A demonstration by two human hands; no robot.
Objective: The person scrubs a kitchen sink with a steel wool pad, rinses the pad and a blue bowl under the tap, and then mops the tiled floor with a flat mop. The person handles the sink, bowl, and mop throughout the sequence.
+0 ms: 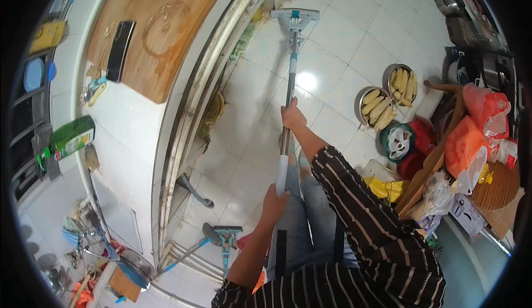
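Observation:
A sponge mop with a steel pole [290, 87] stretches away from my body across the tiled floor. Its wide grey-and-teal head [295, 15] is at the far end, by the foot of the counter. My left hand [275, 202] is wrapped around the end of the white handle grip [282, 170], close to my legs. Farther up, my right hand [293, 116] grips the bare metal pole. Both hands hold the same mop, one behind the other.
On the left runs a tiled counter with a wooden board [166, 29] and a phone [120, 51]. Two metal bowls of corn cobs [378, 108] stand on the floor to the right, near a green bin [397, 141]. Bags [465, 146] crowd a wooden table [432, 162].

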